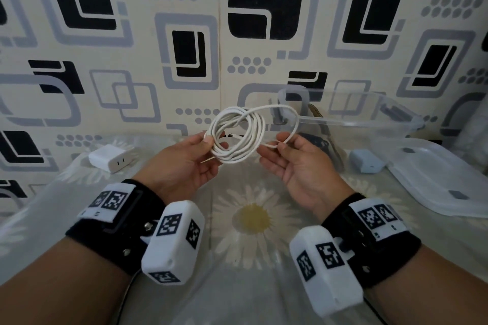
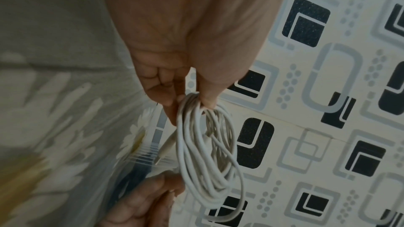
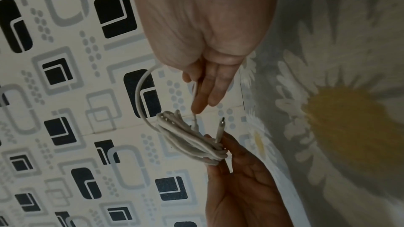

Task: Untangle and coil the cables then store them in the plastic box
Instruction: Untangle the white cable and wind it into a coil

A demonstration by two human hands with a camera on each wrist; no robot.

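The left hand [image 1: 182, 163] pinches one side of the coiled white cable [image 1: 237, 134] between thumb and curled fingers, with the bundle of loops gathered at the fingertips [image 2: 207, 101]. The right hand [image 1: 295, 166] pinches a single loose strand of the same cable between thumb and forefinger; this strand arcs out of the coil as one larger loop toward the right. In the right wrist view, a metal-tipped plug end [image 3: 221, 123] projects upward from the coil, beside the left hand's fingers. The coil is held in the air between both hands, above the bedsheet [image 1: 253, 219], which bears a daisy print.

The clear plastic box [image 1: 369, 119] stands open on the sheet behind and to the right of the right hand; dark items are visible inside it, not identifiable. Its clear lid [image 1: 449, 179] lies flat at the far right, just beside the box. A pale blue charger [image 1: 367, 163] rests between box and lid. A white power adapter [image 1: 111, 158] lies on the sheet to the left, well apart from the hands. Patterned wallpaper [image 1: 237, 34] covers the wall behind.
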